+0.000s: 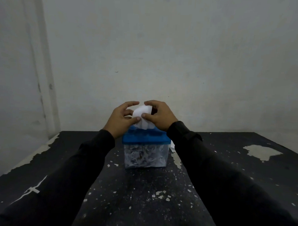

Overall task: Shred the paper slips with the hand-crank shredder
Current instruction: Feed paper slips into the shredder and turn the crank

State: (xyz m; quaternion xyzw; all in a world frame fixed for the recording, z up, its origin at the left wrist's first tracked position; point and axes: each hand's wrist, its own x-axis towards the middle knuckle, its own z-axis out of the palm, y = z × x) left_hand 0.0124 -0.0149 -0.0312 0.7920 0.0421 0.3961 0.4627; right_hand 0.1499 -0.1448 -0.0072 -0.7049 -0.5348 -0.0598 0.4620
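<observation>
I see my left hand [121, 118] and right hand [159, 114] both pinching a curled paper slip [143, 115] over the blue-topped shredder [146, 138] standing mid-table [140, 198], its bin full of shreds [145, 156].

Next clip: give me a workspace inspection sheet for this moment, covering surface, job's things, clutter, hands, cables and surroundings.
Surface: black table, paint chipped in pale patches and flecks.
Job's things: shredder with blue top and clear bin holding shreds, upright at table centre; white paper slip bent over the top of the shredder; crank not visible.
Clutter: a white scrap behind the shredder's right side, mostly hidden.
Hands: left hand and right hand both pinch the slip with thumb and fingers.
Cables: nothing seen.
Surroundings: bare pale wall, corner at left; dim light.
</observation>
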